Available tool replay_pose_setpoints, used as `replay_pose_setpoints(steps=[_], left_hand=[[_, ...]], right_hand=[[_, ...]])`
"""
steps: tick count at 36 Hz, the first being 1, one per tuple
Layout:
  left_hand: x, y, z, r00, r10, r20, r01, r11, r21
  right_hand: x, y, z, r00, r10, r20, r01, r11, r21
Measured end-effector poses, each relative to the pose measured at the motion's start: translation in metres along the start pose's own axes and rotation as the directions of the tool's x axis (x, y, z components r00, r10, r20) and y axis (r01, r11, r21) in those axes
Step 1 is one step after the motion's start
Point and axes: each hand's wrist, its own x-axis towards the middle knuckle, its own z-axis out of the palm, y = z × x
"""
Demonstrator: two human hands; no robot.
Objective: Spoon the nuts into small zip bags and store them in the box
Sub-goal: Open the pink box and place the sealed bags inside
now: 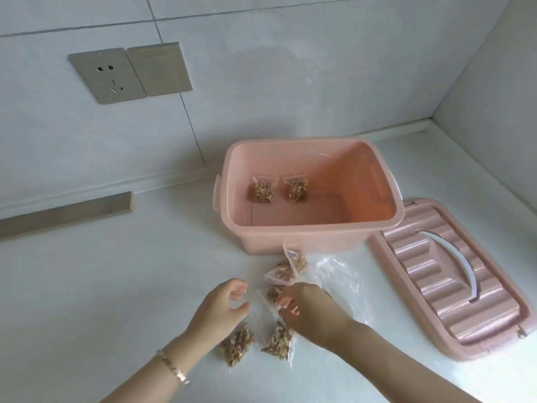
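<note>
The right hand (305,309) is narrow: its fingers (286,301) and thumb curl down on a small zip bag (274,292) of nuts and seem to pinch its clear top, though the hand itself covers part of this contact. The left hand (225,302) hovers just beside, fingers loosely bent, and holds nothing. Near the wrists lie two more filled bags (236,344), and between the hands and the box (290,232) there are another two bags (295,262), one leaning on the other, just before the front wall. The box stands open on the white counter (116,286), with a pair of bags (263,192) side by side at its far end; its lid (436,286) lies flat at its right. The step in hand is probably to lift the pinched bag and store it. To do it well, the person should first check that the zip is pressed closed along its full length, then carry the bag by the top and lay it flat beside the pair, so that place is left for the others. Whether this zip is closed is not possible to see, no spoon is in view, and the crumpled clear bag (340,274) just beyond the right hand is too glossy to say if nuts are inside
</note>
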Motion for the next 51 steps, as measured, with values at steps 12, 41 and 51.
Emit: replay_pose_setpoints(steps=[12, 41, 51], left_hand=[[0.021, -0.014, 0.041, 0.992, 0.102, 0.076, -0.118, 0.96, 0.252], [-0.056, 0.006, -0.045, 0.914, 0.002, -0.405, -0.105, 0.967, -0.232], [-0.032, 0.084, -0.074, 0.887, 0.239, -0.394, -0.345, 0.912, -0.223]], right_hand=[[0.004, 0.03, 0.084, 0.945, 0.326, 0.039, -0.316, 0.934, -0.165], [0.02, 0.025, 0.063, 0.943, 0.301, 0.141, -0.32, 0.936, 0.143], [-0.01, -0.013, -0.071, 0.988, 0.029, -0.15, -0.002, 0.984, 0.179]])
